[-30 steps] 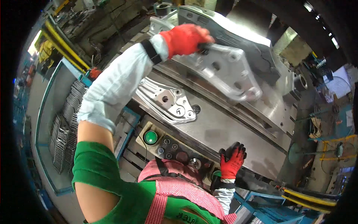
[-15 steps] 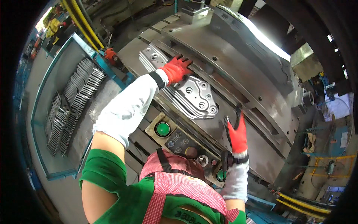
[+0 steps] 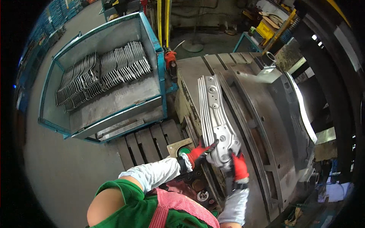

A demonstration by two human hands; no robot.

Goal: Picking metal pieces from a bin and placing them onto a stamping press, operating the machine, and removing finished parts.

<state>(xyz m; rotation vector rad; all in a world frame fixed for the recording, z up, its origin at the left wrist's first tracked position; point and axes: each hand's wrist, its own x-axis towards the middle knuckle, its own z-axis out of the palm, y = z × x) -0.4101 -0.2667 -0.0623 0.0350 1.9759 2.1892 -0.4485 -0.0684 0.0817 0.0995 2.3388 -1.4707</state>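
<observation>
A stack of several long, silver stamped metal plates [image 3: 216, 108], with holes and raised ribs, lies on the grey press bed. Its broad end is toward me. At that end, my left hand [image 3: 198, 154], in a red glove with dark fingertips, grips the left edge. Opposite it, my right hand [image 3: 239, 167], gloved the same way, is closed on the right edge, its fingers partly hidden against the metal. The undersides of the plates are out of sight.
To the left stands a blue-framed metal bin [image 3: 118, 129] with rows of similar plates [image 3: 123, 64]. Below my left hand is a control box with a green button [image 3: 184, 151]. Steel die rails [image 3: 253, 129] rise right of the stack. A yellow post [image 3: 163, 22] stands behind.
The view has swung left, showing more of the bin. My left hand has gone from the stack's top to its near left edge; my right hand, previously apart and open, now grips the stack.
</observation>
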